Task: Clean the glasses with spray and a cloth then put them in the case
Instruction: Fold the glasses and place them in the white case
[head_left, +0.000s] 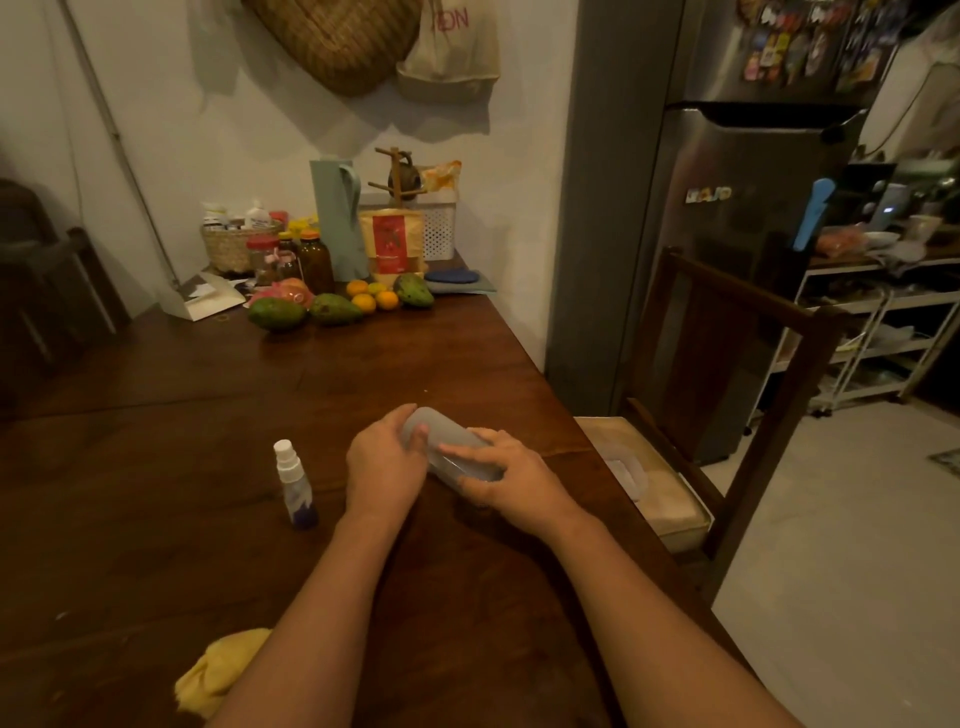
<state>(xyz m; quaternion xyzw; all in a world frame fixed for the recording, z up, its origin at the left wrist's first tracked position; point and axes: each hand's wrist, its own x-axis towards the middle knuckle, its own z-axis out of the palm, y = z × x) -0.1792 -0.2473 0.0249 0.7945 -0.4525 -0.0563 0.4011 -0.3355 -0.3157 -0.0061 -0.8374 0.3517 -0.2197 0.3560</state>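
Both hands grip the grey case (448, 448) on the worktop (208, 467), right of the spray (294, 483).

The left hand (383, 464) wraps the case's far-left end, thumb pressed on its lid; the right hand (511, 474) clamps the near-right end, fingers flat on top. The case looks light, stiff and smooth, so likely slippery: best held at its ends. Glasses are not visible. The yellow cloth (221, 670) lies soft at the near edge.
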